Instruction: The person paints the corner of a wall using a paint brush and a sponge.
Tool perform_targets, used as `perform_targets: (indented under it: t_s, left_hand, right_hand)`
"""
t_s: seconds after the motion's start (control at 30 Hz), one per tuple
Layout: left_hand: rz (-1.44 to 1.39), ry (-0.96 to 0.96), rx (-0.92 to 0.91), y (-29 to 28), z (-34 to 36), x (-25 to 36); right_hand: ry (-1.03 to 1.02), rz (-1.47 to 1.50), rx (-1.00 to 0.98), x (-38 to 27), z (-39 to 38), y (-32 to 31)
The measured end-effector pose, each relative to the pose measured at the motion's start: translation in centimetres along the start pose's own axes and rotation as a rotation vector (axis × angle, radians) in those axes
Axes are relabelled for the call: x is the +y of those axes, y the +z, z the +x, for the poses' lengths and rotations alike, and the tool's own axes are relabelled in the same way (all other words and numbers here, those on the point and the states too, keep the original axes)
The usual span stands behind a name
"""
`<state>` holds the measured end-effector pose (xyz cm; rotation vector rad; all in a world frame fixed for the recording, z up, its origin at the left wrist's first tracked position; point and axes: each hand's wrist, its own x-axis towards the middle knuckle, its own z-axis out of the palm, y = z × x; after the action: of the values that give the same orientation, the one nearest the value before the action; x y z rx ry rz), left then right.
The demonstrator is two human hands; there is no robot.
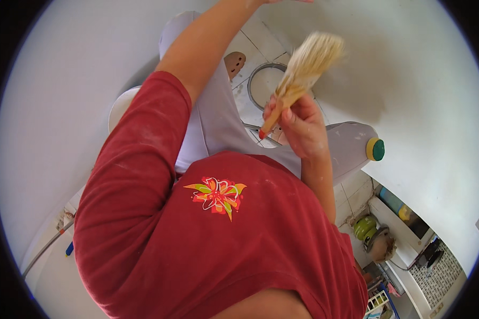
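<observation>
The right hand [305, 126] is holding the brush [297, 87], fingers wrapped around its handle [273, 120], its long axis slanting up-right from them to the bristles [315, 54]. The left hand [290, 0] is mostly hiding past the upper edge; its grip I cannot tell.

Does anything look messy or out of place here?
A little. Pale smudges mark the red T-shirt, grey trousers and right hand holding the flat paintbrush, so it looks messy. The yellow-and-green sponge-like block also seems oddly placed, by the right knee; whether it rests there is unclear.
</observation>
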<state>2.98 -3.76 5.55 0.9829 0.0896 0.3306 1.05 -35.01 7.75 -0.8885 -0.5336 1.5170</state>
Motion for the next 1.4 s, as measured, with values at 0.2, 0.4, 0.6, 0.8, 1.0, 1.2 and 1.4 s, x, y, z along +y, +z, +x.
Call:
perform_targets:
  t_s: [0.2,0.4,0.6,0.8,1.0,1.2,1.4]
  left_hand:
    - [-0.061,-0.014,0.21,3.4,-1.2,-1.0]
    - [-0.014,-0.058,0.325,4.1,-2.4,-2.0]
    - [0.009,-0.139,0.377,2.3,0.1,-3.4]
    - [0.037,-0.228,0.448,2.2,-0.1,-5.1]
    - [0.073,-0.336,0.524,0.5,1.8,-7.4]
    - [0.169,-0.327,0.725,-5.3,2.2,-7.4]
    - [0.345,0.057,1.001,-7.4,1.5,-2.7]
  right_hand:
    - [-0.089,-0.188,-0.064,-1.7,6.0,6.0]
    - [-0.319,-0.718,0.163,1.9,6.5,7.3]
    - [-0.448,-0.911,0.292,2.1,6.1,6.6]
    - [-0.343,-0.968,0.119,1.0,5.6,7.1]
    - [-0.31,-0.398,0.189,-1.6,5.2,6.5]
    - [-0.461,-0.398,0.322,-4.8,4.0,-1.0]
    - [-0.028,-0.116,0.448,5.0,9.3,-13.2]
